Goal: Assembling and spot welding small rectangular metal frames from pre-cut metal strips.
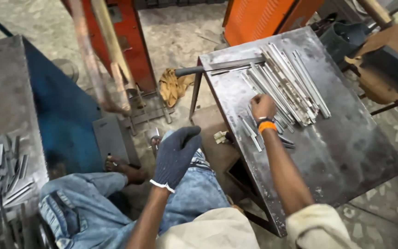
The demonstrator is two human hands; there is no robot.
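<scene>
Gloved left hand (pixel 176 157) hovering above denim knee, fingers loosely curled and empty, bare right hand (pixel 263 106) with fingers closed on metal strips (pixel 286 85), steel worktop (pixel 346 152)

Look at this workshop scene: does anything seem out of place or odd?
Only the left hand wears a dark glove; the right hand, reaching into the metal strips on the steel table, is bare. A yellow rag lies crumpled on the floor.
</scene>
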